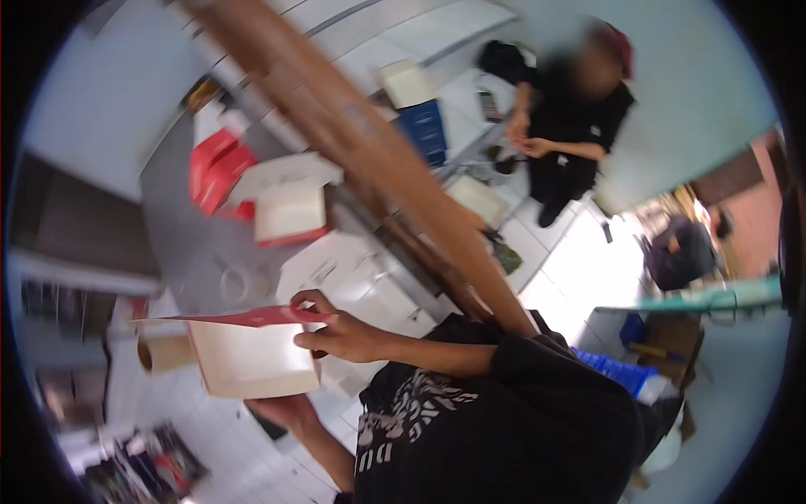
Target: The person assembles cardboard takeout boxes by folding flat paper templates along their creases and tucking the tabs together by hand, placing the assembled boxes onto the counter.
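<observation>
A cardboard box [252,359], white inside with a red lid standing up along its far edge, is held in front of my body. My right hand [340,334] grips its near side, with thumb and fingers closed at the lid's corner. From below, my left hand [285,410] holds the box; most of its fingers are hidden under it. Past the box, on the grey table, sits another open red-and-white box [290,212]. An unfolded white cardboard piece [327,269] lies close to my right hand. A roll of clear tape [238,284] rests on the tabletop.
Folded red cardboard [220,172] lies on the grey table [180,218]. A long wooden beam [378,143] runs along the table's side. Beyond it, a co-worker [571,126] in black sits near a blue box [424,133]. Blue crates [613,370] stand behind me.
</observation>
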Tool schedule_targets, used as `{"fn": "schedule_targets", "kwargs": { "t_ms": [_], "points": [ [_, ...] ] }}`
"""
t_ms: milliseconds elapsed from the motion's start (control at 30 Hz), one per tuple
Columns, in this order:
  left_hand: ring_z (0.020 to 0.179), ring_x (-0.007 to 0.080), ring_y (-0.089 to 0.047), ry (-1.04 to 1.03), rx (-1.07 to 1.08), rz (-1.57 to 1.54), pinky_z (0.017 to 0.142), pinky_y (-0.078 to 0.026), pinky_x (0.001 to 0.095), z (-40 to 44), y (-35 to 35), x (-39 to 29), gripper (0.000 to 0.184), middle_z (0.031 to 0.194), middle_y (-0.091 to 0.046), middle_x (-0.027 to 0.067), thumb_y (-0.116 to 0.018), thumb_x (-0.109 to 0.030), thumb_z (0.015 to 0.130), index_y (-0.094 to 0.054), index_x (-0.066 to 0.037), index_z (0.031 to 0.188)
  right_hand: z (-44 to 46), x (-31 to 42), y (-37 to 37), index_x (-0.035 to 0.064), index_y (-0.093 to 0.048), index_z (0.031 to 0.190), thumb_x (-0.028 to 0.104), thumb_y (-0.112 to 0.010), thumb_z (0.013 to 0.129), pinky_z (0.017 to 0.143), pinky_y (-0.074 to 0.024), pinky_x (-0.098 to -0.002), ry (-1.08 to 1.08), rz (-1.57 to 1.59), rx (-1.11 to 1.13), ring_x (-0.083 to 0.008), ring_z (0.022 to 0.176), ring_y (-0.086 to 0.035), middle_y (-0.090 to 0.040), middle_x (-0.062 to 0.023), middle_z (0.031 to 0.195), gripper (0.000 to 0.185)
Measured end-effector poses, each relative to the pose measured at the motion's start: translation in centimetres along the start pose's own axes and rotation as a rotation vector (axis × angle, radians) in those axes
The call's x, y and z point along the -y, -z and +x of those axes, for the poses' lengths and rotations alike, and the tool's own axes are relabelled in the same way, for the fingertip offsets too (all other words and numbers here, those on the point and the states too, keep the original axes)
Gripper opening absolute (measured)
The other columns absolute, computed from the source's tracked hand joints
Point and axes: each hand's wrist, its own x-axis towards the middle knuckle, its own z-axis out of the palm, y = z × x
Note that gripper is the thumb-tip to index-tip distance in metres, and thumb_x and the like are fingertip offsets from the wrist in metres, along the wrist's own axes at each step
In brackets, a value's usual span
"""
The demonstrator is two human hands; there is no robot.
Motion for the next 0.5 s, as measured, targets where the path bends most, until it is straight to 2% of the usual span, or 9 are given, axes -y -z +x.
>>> {"fn": "schedule_targets", "kwargs": {
  "t_ms": [33, 67, 100, 133, 167, 233, 300, 433, 500],
  "points": [
    [0.116, 0.034, -0.049, 0.23, 0.171, -0.478, 0.095, -0.043, 0.0525, -0.3, 0.8, 0.6, 0.064, 0.129, -0.048, 0.0148, -0.039, -0.051, 0.091, -0.036, -0.002, 0.133, -0.1, -1.6, -0.8, 0.0061, -0.024, 0.13, 0.027, -0.066, 0.083, 0.081, -0.0489, -0.0336, 0.013, -0.035, 0.05, -0.0227, 0.108, -0.049, -0.04, -0.0176, 0.122, 0.066],
    [0.115, 0.0339, -0.049, 0.349, 0.179, -0.748, 0.095, -0.042, 0.0533, 0.6, 1.9, 1.3, 0.061, 0.127, -0.05, 0.0147, -0.039, -0.049, 0.092, -0.037, -0.004, 0.133, -0.1, -2.7, -1.1, 0.006, -0.025, 0.13, 0.022, -0.07, 0.079, 0.085, -0.0468, -0.0336, 0.226, -0.183, 0.072, -0.0217, 0.111, -0.044, -0.037, -0.0141, 0.123, 0.07],
    [0.11, 0.0329, -0.053, 0.223, 0.002, -0.514, 0.091, -0.047, 0.0493, 2.1, 2.6, 2.4, 0.056, 0.125, -0.051, 0.0151, -0.041, -0.044, 0.093, -0.038, -0.003, 0.132, -0.3, -2.4, -1.5, 0.0047, -0.025, 0.13, 0.019, -0.074, 0.074, 0.088, -0.046, -0.0334, 0.141, -0.149, 0.07, -0.0203, 0.115, -0.04, -0.035, -0.0108, 0.122, 0.076],
    [0.103, 0.0291, -0.056, 0.001, -0.041, -0.284, 0.088, -0.05, 0.0408, 3.4, 6.9, 5.9, 0.049, 0.122, -0.051, 0.0149, -0.04, -0.036, 0.096, -0.039, -0.001, 0.129, -0.4, -2.2, -1.4, 0.0028, -0.024, 0.129, 0.021, -0.076, 0.072, 0.089, -0.0461, -0.0334, 0.236, -0.186, 0.115, -0.0187, 0.117, -0.039, -0.035, -0.0096, 0.121, 0.079],
    [0.096, 0.0244, -0.058, -0.06, -0.266, -0.188, 0.085, -0.051, 0.0327, 3.0, 5.1, 5.0, 0.042, 0.117, -0.053, 0.0138, -0.038, -0.03, 0.098, -0.041, 0.0, 0.127, -0.7, -2.1, -1.5, 0.0027, -0.023, 0.128, 0.021, -0.077, 0.072, 0.091, -0.0461, -0.0342, 0.178, -0.117, 0.132, -0.0181, 0.115, -0.042, -0.035, -0.0105, 0.122, 0.08],
    [0.096, 0.0167, -0.057, -0.12, -0.311, -0.107, 0.082, -0.05, 0.0296, 2.8, 2.1, 2.6, 0.046, 0.11, -0.056, 0.0078, -0.036, -0.04, 0.099, -0.043, -0.003, 0.126, -1.2, -0.5, -2.4, 0.0072, -0.019, 0.13, 0.021, -0.07, 0.08, 0.084, -0.0453, -0.029, 0.144, -0.206, 0.1, -0.0165, 0.105, -0.048, -0.04, -0.009, 0.114, 0.073],
    [0.102, 0.0153, -0.055, -0.014, -0.3, -0.21, 0.084, -0.049, 0.0297, 2.4, -1.0, -0.7, 0.048, 0.115, -0.053, 0.0058, -0.035, -0.043, 0.098, -0.038, -0.007, 0.13, -1.1, -0.5, -2.9, 0.0062, -0.017, 0.131, 0.025, -0.064, 0.083, 0.087, -0.0403, -0.0287, 0.128, -0.217, 0.039, -0.0145, 0.102, -0.047, -0.043, -0.0082, 0.11, 0.069],
    [0.106, 0.0182, -0.055, -0.107, -0.177, -0.254, 0.088, -0.048, 0.0316, 3.6, 0.4, -2.0, 0.048, 0.12, -0.051, 0.0066, -0.038, -0.041, 0.097, -0.036, -0.008, 0.131, -0.9, -0.3, -2.5, 0.0063, -0.018, 0.13, 0.018, -0.062, 0.083, 0.089, -0.0397, -0.0307, 0.041, -0.168, 0.002, -0.0178, 0.106, -0.045, -0.044, -0.0121, 0.117, 0.065],
    [0.106, 0.0196, -0.055, -0.184, -0.049, -0.257, 0.088, -0.048, 0.032, 4.1, 1.3, -3.1, 0.046, 0.121, -0.05, 0.0068, -0.036, -0.04, 0.098, -0.037, -0.008, 0.131, -1.1, -0.4, -2.4, 0.0077, -0.02, 0.129, 0.008, -0.065, 0.083, 0.087, -0.0456, -0.0289, 0.025, -0.122, 0.057, -0.0172, 0.102, -0.05, -0.038, -0.0126, 0.119, 0.065]
  ]
}}
